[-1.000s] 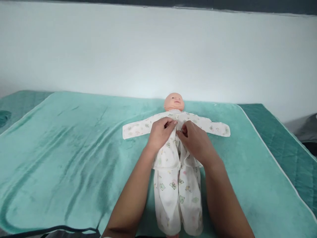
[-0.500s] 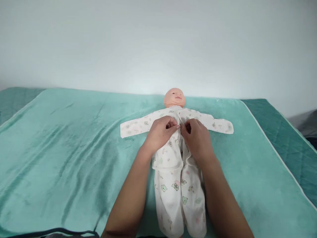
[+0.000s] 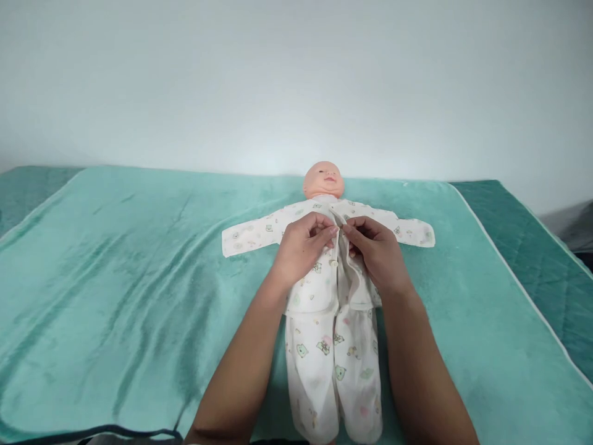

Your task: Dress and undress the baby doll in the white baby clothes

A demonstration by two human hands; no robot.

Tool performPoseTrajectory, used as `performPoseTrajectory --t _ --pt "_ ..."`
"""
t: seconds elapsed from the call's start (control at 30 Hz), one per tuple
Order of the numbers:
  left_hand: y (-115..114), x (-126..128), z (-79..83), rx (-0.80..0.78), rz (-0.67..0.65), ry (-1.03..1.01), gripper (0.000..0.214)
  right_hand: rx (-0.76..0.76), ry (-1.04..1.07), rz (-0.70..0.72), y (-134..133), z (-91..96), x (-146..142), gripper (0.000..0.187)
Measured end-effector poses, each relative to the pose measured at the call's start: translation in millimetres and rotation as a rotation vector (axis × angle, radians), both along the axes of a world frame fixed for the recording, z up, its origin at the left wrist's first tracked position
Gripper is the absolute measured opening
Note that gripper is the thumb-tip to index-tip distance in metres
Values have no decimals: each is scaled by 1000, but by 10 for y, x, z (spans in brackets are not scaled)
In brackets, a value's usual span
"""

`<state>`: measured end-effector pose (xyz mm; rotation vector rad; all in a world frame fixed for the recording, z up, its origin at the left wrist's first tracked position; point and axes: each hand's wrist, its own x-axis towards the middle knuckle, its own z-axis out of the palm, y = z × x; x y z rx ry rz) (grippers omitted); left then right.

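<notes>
A baby doll (image 3: 324, 178) lies on its back on a teal blanket (image 3: 139, 278), dressed in a white printed shirt (image 3: 306, 290) and matching trousers (image 3: 333, 364). Its sleeves are spread out to both sides. My left hand (image 3: 301, 247) pinches the left front edge of the shirt at the doll's chest, fingers closed. My right hand (image 3: 377, 253) pinches the right front edge opposite it, fingertips almost touching those of the left hand. Below the hands the shirt front gapes slightly.
The blanket covers a darker teal quilted mattress (image 3: 528, 241), visible at the right and far left. A white wall (image 3: 296, 80) rises directly behind the doll's head. The blanket's dark-trimmed front edge (image 3: 92, 431) runs along the lower left.
Both hands have shifted slightly up the shirt front toward the doll's neck, still pinching the two edges together. The view has tilted a little.
</notes>
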<state>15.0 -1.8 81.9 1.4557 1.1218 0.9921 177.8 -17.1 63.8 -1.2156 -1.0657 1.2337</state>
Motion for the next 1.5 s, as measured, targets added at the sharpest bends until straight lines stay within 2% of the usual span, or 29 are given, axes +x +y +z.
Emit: performPoseTrajectory --t 0.37,0.67,0.73,0.83,0.97,1.07,1.13,1.2,1.3,1.4,1.5 --pt "20 23 -102 14 19 -60 13 -28 -107 73 -48 60 -27 23" --pt "61 -37 -170 37 -100 -113 10 -16 -305 97 -75 68 -59 25" --pt "58 -36 -163 40 -119 -97 13 8 -342 102 -85 82 -67 24" --pt "44 -12 -141 41 -72 -46 18 43 -406 102 -98 91 -76 20" --pt "21 -5 -94 30 -12 62 11 81 -510 129 -145 132 -84 28" --pt "0 -42 -48 27 -16 144 11 95 -666 116 -225 212 -102 29" --pt "-15 -78 -11 39 -25 197 8 81 -823 96 -303 274 -126 20" --pt "-32 -119 30 51 -60 240 5 68 -992 104 -392 325 -153 16" --pt "-59 -182 92 51 -168 282 11 84 -1170 157 -512 362 -167 23" --pt "-86 -228 140 39 -272 314 15 55 -1227 210 -565 369 -119 23" --pt "-107 -246 171 53 -339 377 10 43 -1183 267 -537 373 -26 24"
